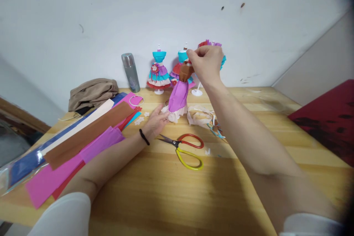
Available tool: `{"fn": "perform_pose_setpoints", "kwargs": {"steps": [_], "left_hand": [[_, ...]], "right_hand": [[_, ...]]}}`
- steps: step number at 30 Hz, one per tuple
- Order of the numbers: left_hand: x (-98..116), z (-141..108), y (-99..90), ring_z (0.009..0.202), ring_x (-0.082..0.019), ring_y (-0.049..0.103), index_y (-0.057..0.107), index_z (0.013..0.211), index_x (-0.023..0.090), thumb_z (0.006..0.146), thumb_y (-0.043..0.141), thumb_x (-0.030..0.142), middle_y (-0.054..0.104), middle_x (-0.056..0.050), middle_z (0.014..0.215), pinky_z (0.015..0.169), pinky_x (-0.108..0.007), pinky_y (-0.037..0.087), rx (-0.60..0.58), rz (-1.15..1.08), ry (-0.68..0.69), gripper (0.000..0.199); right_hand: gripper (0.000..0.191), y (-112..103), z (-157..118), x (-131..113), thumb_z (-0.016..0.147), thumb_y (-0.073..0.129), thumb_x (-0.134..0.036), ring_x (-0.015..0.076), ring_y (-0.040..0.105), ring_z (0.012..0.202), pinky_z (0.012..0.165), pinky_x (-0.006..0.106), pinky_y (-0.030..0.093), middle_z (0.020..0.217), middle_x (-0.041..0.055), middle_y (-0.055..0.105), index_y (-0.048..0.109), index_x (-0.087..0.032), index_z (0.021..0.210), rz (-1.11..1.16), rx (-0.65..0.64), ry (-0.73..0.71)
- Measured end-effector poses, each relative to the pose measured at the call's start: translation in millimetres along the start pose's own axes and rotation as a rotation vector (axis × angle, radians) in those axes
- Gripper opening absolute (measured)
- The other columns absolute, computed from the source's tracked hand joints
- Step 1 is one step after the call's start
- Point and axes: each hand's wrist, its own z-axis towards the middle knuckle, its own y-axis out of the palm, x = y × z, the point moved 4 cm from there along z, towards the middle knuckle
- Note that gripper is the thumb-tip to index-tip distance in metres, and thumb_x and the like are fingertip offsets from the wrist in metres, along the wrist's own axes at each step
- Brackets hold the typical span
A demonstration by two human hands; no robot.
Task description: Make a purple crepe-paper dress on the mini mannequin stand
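My right hand (208, 61) pinches the top of a small doll dress form, holding it up tilted above the table. The dress (178, 96) on it has a brown bodice, a purple skirt and a pale ruffled hem. At the hem's left side is my left hand (159, 120), its fingers spread and partly behind the ruffle. Below the dress, scissors (177, 143) with one red and one yellow handle lie open on the wooden table (166, 199). Small white paper flowers (139, 120) rest left of my left hand.
Dressed stands (159, 70) and a grey bottle (131, 73) are by the wall. Coloured paper strips (91, 132) and a brown cloth (92, 94) occupy the left side. Paper scraps (200, 116) lie behind the scissors. A red panel (329, 121) is at the right.
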Motion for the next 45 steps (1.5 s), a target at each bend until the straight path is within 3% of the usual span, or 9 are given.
{"fn": "perform_pose_setpoints", "kwargs": {"steps": [6,12,21,28,41,45], "left_hand": [[-2,1,-0.2,0.097,-0.016,0.070,0.047,0.142,0.024,0.080,0.069,0.003,0.072,-0.008,0.116,0.094,-0.032,0.052,-0.039,0.036,0.000,0.070],[-3,2,-2.4,0.094,-0.017,0.072,0.049,0.138,0.022,0.089,0.061,0.011,0.072,-0.010,0.115,0.089,-0.032,0.055,-0.023,0.013,-0.046,0.052],[-5,4,-6.4,0.090,-0.016,0.072,0.051,0.136,0.020,0.088,0.059,0.004,0.073,-0.010,0.111,0.099,-0.037,0.052,0.032,-0.008,-0.050,0.052],[-4,5,-7.0,0.096,-0.018,0.072,0.053,0.134,0.021,0.089,0.059,0.004,0.072,-0.011,0.115,0.101,-0.040,0.049,0.024,-0.012,-0.038,0.049],[-8,6,-5.9,0.093,-0.017,0.071,0.060,0.125,0.015,0.090,0.054,0.003,0.073,-0.011,0.108,0.100,-0.036,0.049,0.016,-0.021,-0.044,0.038],[-8,5,-4.6,0.090,-0.017,0.071,0.059,0.129,0.018,0.090,0.054,0.003,0.074,-0.009,0.106,0.099,-0.037,0.050,0.002,-0.004,-0.043,0.043]], "right_hand": [[0.030,3,-3,-3,0.091,0.054,-0.033,0.0235,0.065,0.083,0.084,0.041,0.047,0.073,0.0066,0.067,0.060,-0.019,0.065,-0.080,-0.062,0.012],[0.030,-2,-5,-6,0.094,0.054,-0.037,0.0212,0.061,0.086,0.086,0.039,0.044,0.082,0.0072,0.072,0.059,-0.023,0.068,-0.062,-0.145,0.016],[0.037,-3,-6,-9,0.092,0.060,-0.036,0.0155,0.056,0.071,0.077,0.034,0.042,0.067,0.0024,0.068,0.052,-0.025,0.057,-0.019,-0.159,-0.045],[0.030,-6,-13,-18,0.093,0.056,-0.041,0.0179,0.061,0.082,0.081,0.035,0.044,0.076,0.0020,0.072,0.061,-0.024,0.069,-0.020,-0.231,-0.080],[0.019,-18,-16,-23,0.089,0.060,-0.031,0.0178,0.062,0.078,0.076,0.036,0.049,0.080,0.0006,0.072,0.062,-0.030,0.070,0.006,-0.201,-0.104],[0.012,-33,-18,-8,0.088,0.058,-0.025,0.0184,0.064,0.083,0.078,0.035,0.048,0.091,0.0027,0.074,0.067,-0.029,0.080,0.063,-0.082,-0.137]]}}
